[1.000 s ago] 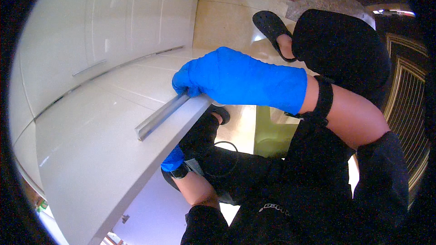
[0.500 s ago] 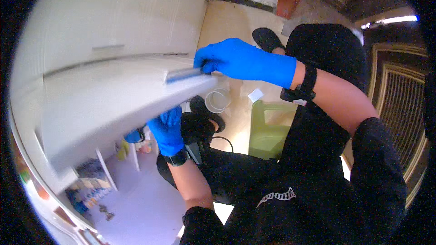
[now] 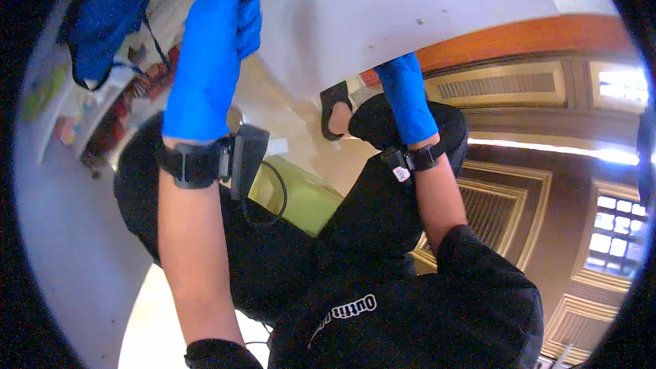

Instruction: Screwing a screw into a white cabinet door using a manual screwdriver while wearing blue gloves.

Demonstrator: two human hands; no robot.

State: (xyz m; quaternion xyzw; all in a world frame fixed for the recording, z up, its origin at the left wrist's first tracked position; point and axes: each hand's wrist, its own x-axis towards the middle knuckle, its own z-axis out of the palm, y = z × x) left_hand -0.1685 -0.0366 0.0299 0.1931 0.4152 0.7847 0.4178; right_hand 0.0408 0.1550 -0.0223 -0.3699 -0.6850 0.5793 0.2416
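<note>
My left hand (image 3: 212, 61), in a blue glove, is raised in front of the open cabinet. Its lower fingers are curled in, while its top end reaches the upper picture edge. Whatever it may hold does not show. Beside it hangs the inner face of a white door panel (image 3: 383, 0) with small screw holes. My right hand (image 3: 406, 92), gloved in blue too, is at the panel's lower edge. Its fingertips pass behind that edge and are hidden, so I cannot see what they hold.
On the left, dark blue fabric (image 3: 113, 14) with straps hangs over white compartments (image 3: 58, 119) of mixed small items. A green plastic stool (image 3: 297, 191) stands between my legs, with a small white piece (image 3: 278, 145) beside it. Brown panelled doors (image 3: 506, 212) line the right.
The white panel has swung up and across, now showing its inner face. My left hand has risen out from under it. My right hand, earlier on its top with a flat greyish thing, is behind its edge.
</note>
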